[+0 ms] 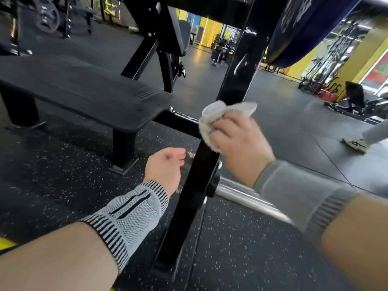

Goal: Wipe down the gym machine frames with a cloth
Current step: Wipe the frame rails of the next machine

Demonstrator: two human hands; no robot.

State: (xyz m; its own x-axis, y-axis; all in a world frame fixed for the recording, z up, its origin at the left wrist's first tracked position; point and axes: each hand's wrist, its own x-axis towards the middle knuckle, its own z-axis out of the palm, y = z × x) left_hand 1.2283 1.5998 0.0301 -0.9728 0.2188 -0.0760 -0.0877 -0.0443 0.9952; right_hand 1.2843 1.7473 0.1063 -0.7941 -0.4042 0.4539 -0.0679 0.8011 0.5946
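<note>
Underfoot, speckled rubber floor [63, 175]; beyond, seemingly yellow walls [354, 57].

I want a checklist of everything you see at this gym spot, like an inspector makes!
Surface: black speckled rubber floor.
Job's things: white cloth pressed on the black upright frame post; crossbar joins it.
Clutter: nothing seen.
Hands: right hand grips the cloth; left hand loosely curled beside the post, holding nothing.
Cables: nothing seen.
Surroundings: black bench, chrome bar, blue weight plate, yellow walls, other machines behind.
</note>
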